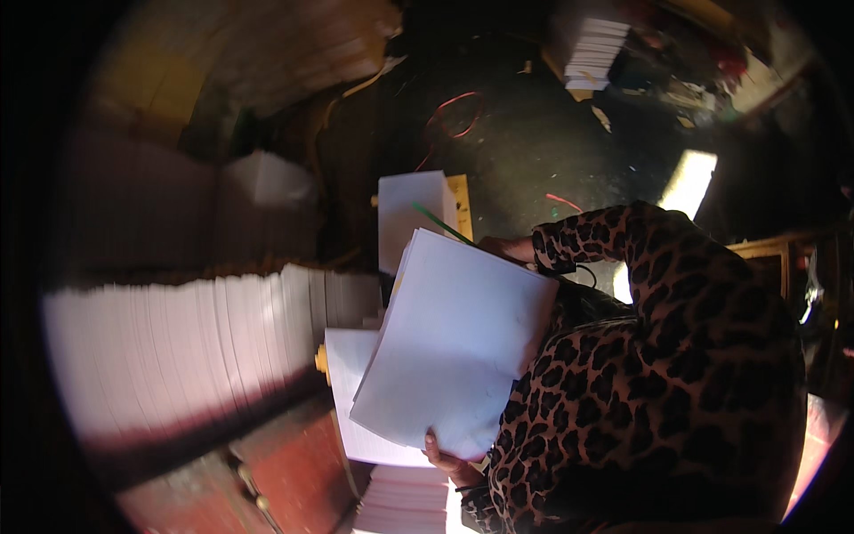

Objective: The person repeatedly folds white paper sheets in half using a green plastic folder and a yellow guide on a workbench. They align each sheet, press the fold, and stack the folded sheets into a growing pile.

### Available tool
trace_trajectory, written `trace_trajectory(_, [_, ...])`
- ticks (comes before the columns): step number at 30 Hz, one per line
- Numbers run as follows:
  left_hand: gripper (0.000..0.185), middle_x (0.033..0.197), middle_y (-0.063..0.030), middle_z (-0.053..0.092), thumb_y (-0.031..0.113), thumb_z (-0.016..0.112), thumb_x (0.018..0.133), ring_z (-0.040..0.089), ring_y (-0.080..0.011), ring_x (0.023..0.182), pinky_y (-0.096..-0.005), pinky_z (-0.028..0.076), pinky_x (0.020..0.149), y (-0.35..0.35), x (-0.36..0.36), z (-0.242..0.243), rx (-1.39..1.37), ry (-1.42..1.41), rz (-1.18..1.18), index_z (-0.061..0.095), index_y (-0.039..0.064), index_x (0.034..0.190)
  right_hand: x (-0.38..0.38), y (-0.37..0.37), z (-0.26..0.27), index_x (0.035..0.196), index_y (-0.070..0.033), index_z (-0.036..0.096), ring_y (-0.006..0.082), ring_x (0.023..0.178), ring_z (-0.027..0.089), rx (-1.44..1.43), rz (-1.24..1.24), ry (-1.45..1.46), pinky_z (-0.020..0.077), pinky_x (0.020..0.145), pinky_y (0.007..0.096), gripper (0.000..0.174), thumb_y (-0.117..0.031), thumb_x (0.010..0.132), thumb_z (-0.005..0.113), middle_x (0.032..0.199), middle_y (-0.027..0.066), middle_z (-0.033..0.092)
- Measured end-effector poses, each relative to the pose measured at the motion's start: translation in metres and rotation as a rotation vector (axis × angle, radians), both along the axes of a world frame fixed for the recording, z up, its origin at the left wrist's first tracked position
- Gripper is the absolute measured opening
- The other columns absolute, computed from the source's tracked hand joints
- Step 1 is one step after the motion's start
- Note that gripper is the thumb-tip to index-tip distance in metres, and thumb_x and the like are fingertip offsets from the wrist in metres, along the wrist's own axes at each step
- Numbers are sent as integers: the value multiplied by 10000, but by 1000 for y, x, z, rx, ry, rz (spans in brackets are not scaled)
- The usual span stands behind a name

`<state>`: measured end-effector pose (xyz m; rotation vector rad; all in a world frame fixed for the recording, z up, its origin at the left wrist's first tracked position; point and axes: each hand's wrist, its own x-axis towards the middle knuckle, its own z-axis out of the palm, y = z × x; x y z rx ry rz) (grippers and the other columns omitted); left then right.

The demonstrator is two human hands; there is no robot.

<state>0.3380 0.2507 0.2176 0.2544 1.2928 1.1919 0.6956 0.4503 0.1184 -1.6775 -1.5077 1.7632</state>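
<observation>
A stack of large white paper sheets (460, 340) lies tilted in front of my leopard-print top. My left hand (450, 460) grips its lower edge, with the thumb on the upper face and the other fingers mostly hidden below. At the opposite edge is my right hand (507, 248), partly hidden by the sheets. A thin green stick (440, 222) sticks out from this hand over a second paper stack. Beneath the held sheets, another pile of white paper (347, 374) shows its left part.
A block of white paper (410, 213) stands on a yellow wooden board (462, 200). Long rows of stacked paper (187, 347) run along the left. More bundles (403, 497) stand at the bottom. Red cord (460, 113) and scraps lie on the dark floor (514, 160).
</observation>
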Motion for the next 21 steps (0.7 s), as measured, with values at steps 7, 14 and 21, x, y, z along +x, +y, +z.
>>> trace_trajectory(7, [505, 1062, -142, 511, 331, 592, 728, 520, -271, 950, -420, 454, 794, 131, -15, 13, 54, -38, -344, 494, -17, 1081, 59, 7, 55, 879, 33, 588, 117, 639, 522, 51, -214, -60, 447, 568, 304, 274, -234, 827, 556, 778, 86, 607])
trace_trajectory(14, [653, 1116, -164, 496, 432, 550, 774, 483, -288, 997, -406, 407, 833, 339, 81, 46, 48, -132, -639, 400, -14, 1228, 139, 104, 125, 827, 46, 619, 118, 681, 523, -242, -936, 47, 425, 569, 341, 270, -222, 796, 603, 774, 73, 622])
trace_trajectory(21, [610, 983, -118, 549, 366, 636, 720, 545, -234, 866, -362, 446, 721, 585, 212, 72, 33, -104, -821, 470, -36, 1147, 248, 217, 135, 850, -28, 659, 82, 663, 539, 217, -820, 53, 437, 562, 312, 204, -216, 778, 632, 739, 54, 635])
